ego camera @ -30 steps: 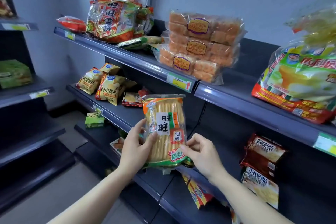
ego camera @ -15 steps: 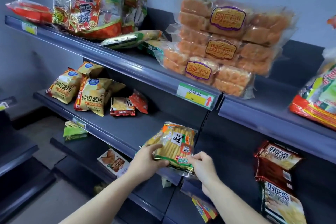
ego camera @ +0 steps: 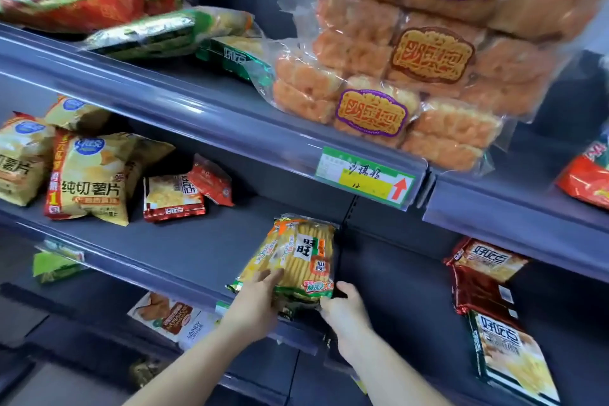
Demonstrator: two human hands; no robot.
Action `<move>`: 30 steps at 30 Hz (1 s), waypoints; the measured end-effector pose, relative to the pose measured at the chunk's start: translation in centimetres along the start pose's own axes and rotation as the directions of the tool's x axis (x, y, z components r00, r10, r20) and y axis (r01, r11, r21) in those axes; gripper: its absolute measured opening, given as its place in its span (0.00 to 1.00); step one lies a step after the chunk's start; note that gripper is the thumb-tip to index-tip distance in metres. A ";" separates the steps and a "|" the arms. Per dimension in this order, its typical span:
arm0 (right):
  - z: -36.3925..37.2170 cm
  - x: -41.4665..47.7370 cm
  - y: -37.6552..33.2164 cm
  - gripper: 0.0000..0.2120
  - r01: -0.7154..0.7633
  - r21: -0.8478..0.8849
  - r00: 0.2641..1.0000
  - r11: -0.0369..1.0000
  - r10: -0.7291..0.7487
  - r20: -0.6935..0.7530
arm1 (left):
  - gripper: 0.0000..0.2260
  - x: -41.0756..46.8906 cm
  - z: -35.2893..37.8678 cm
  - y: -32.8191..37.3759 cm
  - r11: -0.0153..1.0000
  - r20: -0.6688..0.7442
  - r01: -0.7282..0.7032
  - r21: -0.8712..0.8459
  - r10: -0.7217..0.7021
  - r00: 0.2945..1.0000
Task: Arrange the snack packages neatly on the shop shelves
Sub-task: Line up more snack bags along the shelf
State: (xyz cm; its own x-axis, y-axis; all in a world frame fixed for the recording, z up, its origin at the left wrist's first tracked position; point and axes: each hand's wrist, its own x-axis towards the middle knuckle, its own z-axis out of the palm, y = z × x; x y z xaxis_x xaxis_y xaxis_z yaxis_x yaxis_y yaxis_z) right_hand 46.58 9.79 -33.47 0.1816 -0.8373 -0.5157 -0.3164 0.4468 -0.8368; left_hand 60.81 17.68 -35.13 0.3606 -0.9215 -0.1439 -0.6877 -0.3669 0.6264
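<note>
At the pack's lower right corner, the right hand's (ego camera: 344,306) fingers (ego camera: 339,288) curl round the edge of the rice cracker pack (ego camera: 298,257). On the lower left corner, the left hand (ego camera: 255,301) pinches it, with digits laid close together over the wrapper and the rest hidden beneath. The pack lies face up on the middle shelf (ego camera: 197,250), just behind its front rail and close to the upright divider. Further left on that shelf stand yellow crisp bags (ego camera: 92,175). Above, 3 clear bags of orange cakes (ego camera: 412,76) are stacked on the upper shelf (ego camera: 184,99), over a green price label (ego camera: 364,176).
</note>
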 end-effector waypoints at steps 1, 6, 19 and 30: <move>-0.1 -0.3 0.0 0.24 0.024 -0.074 1.000 0.997 -0.025 -0.003 | 0.27 0.2 0.2 0.0 1.000 0.023 -0.009 0.025 0.009 1.000; -2.1 -2.5 -1.2 0.23 0.148 -0.266 0.986 0.953 -0.121 0.116 | 0.26 0.3 -0.3 2.1 0.994 -0.068 -0.030 0.107 0.037 0.997; -12.8 -12.5 -10.3 0.04 0.611 -0.384 0.788 0.693 -0.579 0.209 | 0.07 -5.3 -6.8 15.9 0.957 -0.373 -0.183 0.227 0.259 0.891; -24.1 -18.6 -14.6 0.04 0.777 -0.523 0.552 0.349 -0.778 0.302 | 0.08 -10.8 -9.1 29.9 0.846 -0.410 -0.230 0.480 0.448 0.794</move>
State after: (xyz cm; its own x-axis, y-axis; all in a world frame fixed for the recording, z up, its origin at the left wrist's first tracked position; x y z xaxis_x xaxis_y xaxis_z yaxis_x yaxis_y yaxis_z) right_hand 25.41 11.22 -7.20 0.6270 -0.7144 0.3107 -0.4564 -0.6601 -0.5966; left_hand 42.08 17.82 -7.81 0.2366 -0.8444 0.4806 -0.9676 -0.1600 0.1952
